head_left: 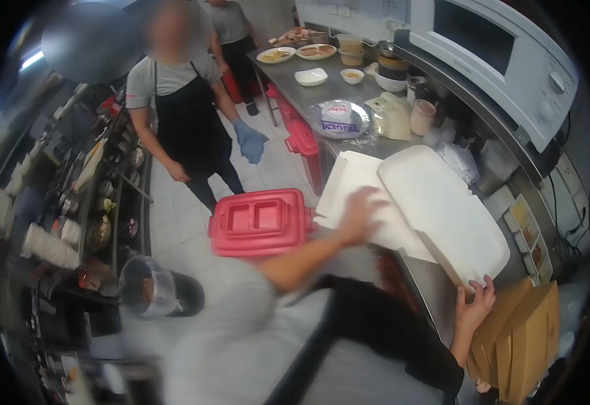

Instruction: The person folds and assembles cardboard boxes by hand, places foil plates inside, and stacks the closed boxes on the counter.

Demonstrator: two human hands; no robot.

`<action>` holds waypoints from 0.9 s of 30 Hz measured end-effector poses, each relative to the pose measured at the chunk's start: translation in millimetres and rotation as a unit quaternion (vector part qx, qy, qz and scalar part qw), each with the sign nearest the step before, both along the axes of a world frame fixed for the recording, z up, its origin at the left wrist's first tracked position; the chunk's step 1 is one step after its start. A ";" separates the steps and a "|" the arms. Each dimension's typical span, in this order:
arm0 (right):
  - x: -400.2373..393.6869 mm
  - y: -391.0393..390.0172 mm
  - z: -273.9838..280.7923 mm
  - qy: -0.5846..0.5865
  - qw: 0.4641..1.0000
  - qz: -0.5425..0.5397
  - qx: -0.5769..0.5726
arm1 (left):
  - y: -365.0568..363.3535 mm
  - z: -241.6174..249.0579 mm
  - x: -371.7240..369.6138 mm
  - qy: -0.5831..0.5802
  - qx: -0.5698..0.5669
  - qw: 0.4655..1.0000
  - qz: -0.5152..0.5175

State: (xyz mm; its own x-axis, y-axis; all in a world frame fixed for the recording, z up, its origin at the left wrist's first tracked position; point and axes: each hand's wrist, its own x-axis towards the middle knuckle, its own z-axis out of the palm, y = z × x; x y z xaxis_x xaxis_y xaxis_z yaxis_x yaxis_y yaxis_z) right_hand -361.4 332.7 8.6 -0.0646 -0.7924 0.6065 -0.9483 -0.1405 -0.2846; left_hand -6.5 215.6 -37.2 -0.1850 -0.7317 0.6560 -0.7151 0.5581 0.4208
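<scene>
My left hand point(362, 217), blurred by motion, has its fingers spread over a flat white sheet point(349, 177) with small cut edges. Partly on top of that sheet lies a large white panel point(447, 196) with rounded corners and a raised side, like a box lid or tray. My right hand point(476, 302) grips the near edge of this panel, fingers over the rim. Both white pieces rest on the steel counter point(406, 266). Just below my right hand stand brown paper bags point(521, 337).
A plastic-wrapped package of round foil-like items point(342, 120) lies farther along the counter, near plates of food point(316, 50). A microwave point(504, 54) sits above. A red lidded bin point(261, 223) stands on the floor. A person in a black apron point(190, 115) holds a blue cloth point(249, 142).
</scene>
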 end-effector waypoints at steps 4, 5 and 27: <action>11.8 6.5 -10.6 -0.005 0.999 0.023 -0.033 | -36.2 3.4 62.2 0.021 -0.015 0.995 0.096; 20.9 5.7 -16.0 -0.015 0.998 0.045 -0.038 | -48.4 6.7 73.2 0.030 -0.014 0.994 0.100; 82.2 -17.2 -114.6 -0.113 0.989 -0.076 0.063 | -282.1 -9.1 179.0 -0.195 0.267 0.940 0.085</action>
State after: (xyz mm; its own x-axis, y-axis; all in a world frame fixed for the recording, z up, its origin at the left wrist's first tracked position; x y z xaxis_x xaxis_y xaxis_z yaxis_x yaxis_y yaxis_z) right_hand -279.2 315.5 -106.0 -0.3111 -0.8316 0.4601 -0.8662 0.0488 -0.4974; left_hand 172.4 -66.5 -46.4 -0.1854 -0.9781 0.0941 -0.9327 0.2053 0.2965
